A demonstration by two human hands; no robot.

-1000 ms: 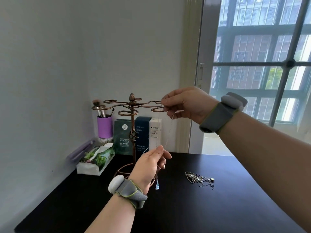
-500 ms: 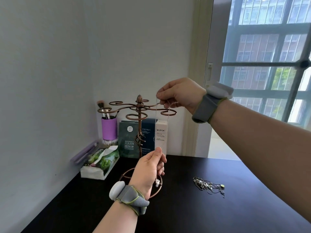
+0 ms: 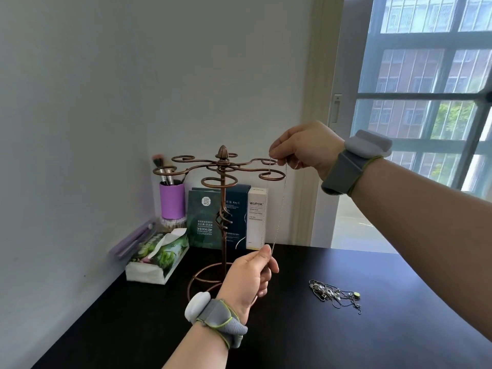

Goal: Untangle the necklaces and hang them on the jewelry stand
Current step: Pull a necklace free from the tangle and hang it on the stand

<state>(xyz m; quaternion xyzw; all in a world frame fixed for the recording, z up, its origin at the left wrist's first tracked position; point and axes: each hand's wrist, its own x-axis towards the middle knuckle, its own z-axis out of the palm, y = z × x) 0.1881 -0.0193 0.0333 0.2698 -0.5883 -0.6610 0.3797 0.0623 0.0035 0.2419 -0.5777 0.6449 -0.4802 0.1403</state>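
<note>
**Nearly hooked: one chain held taut beside the stand's right arm**

Furthest left on the black tabletop (image 3: 138, 326) sit a tissue pack (image 3: 157, 258) and a purple brush cup (image 3: 172, 199), both against the far wall. Next comes the copper jewelry stand (image 3: 223, 209), its scrolled arms spreading from a central post, with three cosmetic boxes (image 3: 229, 217) behind it.

Just right of the post, the left hand (image 3: 250, 278) pinches the lower end of a thin necklace (image 3: 277, 222) between thumb and fingertip, its grip narrow and closed on the chain. The chain runs almost upright, leaning slightly right as it climbs, to the right hand (image 3: 306, 149), whose fingertips pinch the upper end. That upper end lies right at the stand's rightmost curl (image 3: 271, 174), seemingly crossing it; whether it is draped over the wire cannot be told.

The right hand is the nearer one to the hook, so the hanging likely turns on it lowering the loop over that curl.

Further right, well apart on the tabletop, lies the tangled pile of necklaces (image 3: 335, 295), not yet sorted.
</note>
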